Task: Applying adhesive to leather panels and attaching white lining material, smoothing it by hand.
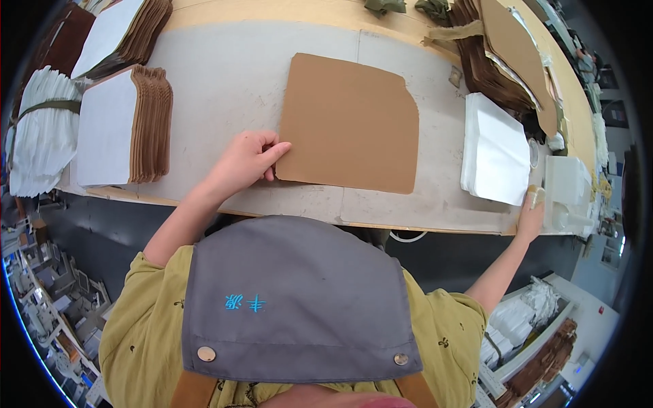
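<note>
A flat brown fabric panel (350, 126) lies on the grey-topped table, its upper right corner cut in a notched curve. At its lower left edge, my left hand (248, 160) pinches it with the thumb on top and the other fingers curled. Far to the right, my right hand (530, 216) is at the table's front edge, between a stack of white sheets (496, 149) and a translucent white plastic container (568, 183). Its fingers are drawn together around something small and pale that I cannot make out.
Stacks of brown pieces topped with white (105, 129) stand at the left, beside a tied white bundle (44, 129). More brown layers (503, 61) are piled at the back right. Dark green cloth scraps (386, 7) lie at the far edge. A roll of clear tape (533, 153) sits by the white sheets.
</note>
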{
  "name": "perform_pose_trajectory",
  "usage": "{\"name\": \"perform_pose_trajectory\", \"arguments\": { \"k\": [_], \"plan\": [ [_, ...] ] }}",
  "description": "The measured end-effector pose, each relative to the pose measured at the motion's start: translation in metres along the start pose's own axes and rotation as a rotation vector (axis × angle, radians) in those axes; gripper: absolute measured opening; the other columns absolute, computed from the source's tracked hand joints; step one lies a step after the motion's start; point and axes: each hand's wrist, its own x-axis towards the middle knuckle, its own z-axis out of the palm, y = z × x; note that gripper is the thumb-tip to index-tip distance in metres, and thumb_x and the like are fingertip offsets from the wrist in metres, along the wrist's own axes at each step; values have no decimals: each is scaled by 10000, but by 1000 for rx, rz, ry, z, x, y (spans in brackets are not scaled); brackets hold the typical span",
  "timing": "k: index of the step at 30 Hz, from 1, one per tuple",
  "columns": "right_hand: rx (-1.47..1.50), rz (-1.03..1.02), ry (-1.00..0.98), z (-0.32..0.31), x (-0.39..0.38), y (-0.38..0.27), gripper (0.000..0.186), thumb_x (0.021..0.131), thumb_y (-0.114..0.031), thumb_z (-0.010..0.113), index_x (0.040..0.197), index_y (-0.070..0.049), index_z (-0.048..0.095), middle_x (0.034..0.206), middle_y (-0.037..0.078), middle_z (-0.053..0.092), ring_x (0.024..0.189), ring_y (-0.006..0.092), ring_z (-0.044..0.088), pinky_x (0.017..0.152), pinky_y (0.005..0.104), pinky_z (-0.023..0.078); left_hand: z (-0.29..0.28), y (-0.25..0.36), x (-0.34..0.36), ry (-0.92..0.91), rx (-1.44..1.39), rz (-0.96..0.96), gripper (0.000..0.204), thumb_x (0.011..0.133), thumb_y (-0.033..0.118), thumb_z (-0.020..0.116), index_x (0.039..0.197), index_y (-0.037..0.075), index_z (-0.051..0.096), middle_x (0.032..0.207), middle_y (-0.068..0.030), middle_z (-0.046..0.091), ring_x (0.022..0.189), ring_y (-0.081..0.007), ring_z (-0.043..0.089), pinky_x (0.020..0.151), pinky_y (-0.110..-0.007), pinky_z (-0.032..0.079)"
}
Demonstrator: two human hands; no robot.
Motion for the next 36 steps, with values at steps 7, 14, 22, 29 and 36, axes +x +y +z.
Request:
{"name": "perform_pose_trajectory", "arguments": {
  "k": [7,14,22,29,36],
  "plan": [
    [-34,58,-332,2,34,12,1056,803,-873,476,1393,-2,567,1305,248,644,1221,422,607,1023,524,470,0,7,-5,-8,49,-19,302,1040,252,589,845,26,635,630,21,587,552,-30,557,527,-214,436],
    [659,389,-310,-5,33,43,883,829,-771,607,1217,17,695,1147,212,724,898,214,666,753,350,516,-3,11,-7,-16,45,-21,303,1024,237,601,838,0,630,638,-28,597,544,-83,606,524,-263,450],
    [2319,-189,-514,-109,-122,-75,1055,823,-415,827,1576,-6,212,1634,139,310,1126,252,657,764,274,587,-3,2,-8,-12,46,39,287,1017,200,626,811,1,613,633,-5,597,523,-58,568,500,-238,432],
    [2499,-77,-613,-124,-200,-231,1145,716,-487,875,1583,-100,235,1597,115,372,1210,297,642,941,331,600,-9,-18,1,295,125,254,165,988,140,663,904,-2,663,731,-20,623,594,-72,540,547,-245,431],
    [2214,414,-640,-110,-203,-283,835,793,-664,745,1372,-107,515,1188,28,658,866,126,664,675,219,524,-25,-4,34,398,330,447,128,925,111,706,1037,53,689,925,-56,694,725,-184,625,635,-305,500]
  ]
}}
